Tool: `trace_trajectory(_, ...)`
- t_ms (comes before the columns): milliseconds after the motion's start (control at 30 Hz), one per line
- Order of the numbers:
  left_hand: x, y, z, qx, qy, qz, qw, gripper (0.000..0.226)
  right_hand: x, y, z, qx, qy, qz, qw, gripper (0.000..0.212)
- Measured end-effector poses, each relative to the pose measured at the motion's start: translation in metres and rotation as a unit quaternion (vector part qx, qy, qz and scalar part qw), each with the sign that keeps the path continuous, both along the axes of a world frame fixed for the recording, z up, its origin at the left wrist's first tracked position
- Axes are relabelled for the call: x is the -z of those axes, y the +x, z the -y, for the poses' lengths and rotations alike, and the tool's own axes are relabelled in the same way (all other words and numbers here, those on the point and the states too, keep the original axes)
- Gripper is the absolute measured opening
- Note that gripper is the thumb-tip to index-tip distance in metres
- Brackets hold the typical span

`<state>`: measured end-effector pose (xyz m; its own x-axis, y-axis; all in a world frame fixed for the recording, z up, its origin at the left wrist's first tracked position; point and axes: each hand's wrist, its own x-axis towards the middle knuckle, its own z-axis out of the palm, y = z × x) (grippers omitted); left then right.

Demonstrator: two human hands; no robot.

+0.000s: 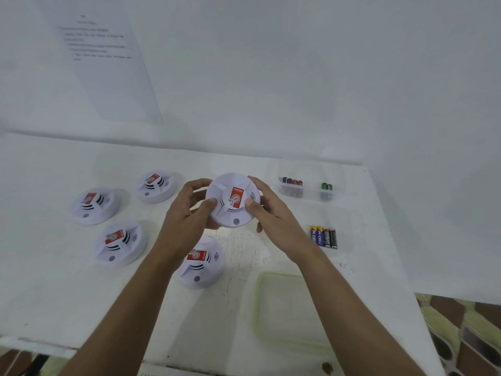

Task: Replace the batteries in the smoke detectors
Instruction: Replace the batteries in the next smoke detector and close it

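Head view, our left hand [187, 210] and right hand [273, 215], each grip clamped on a smoke detector [233, 202] above the surface [54, 280], four other detectors [120, 244] to its left, loose batteries [324, 237] to its right

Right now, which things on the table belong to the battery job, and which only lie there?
Job: held smoke detector, four detectors on the table, loose batteries, clear box of batteries.
Lying about: green-rimmed lid, printed sheet on the wall.

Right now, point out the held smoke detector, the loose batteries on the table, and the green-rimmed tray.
held smoke detector [235, 198]: head view, on its red label.
loose batteries [324, 237]: head view, middle of the row.
green-rimmed tray [256, 305]: head view, on its left rim.
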<state>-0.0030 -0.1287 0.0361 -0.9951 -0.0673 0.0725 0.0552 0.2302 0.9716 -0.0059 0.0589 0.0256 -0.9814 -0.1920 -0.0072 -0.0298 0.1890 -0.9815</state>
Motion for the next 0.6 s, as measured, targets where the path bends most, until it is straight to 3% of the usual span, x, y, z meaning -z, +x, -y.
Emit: trace_trajectory(600, 0.008, -0.040, 0.036, 0.066, -0.024, 0.031, 0.997, 0.034, 0.000, -0.024, 0.040, 0.083, -0.004, 0.030, 0.996, 0.043)
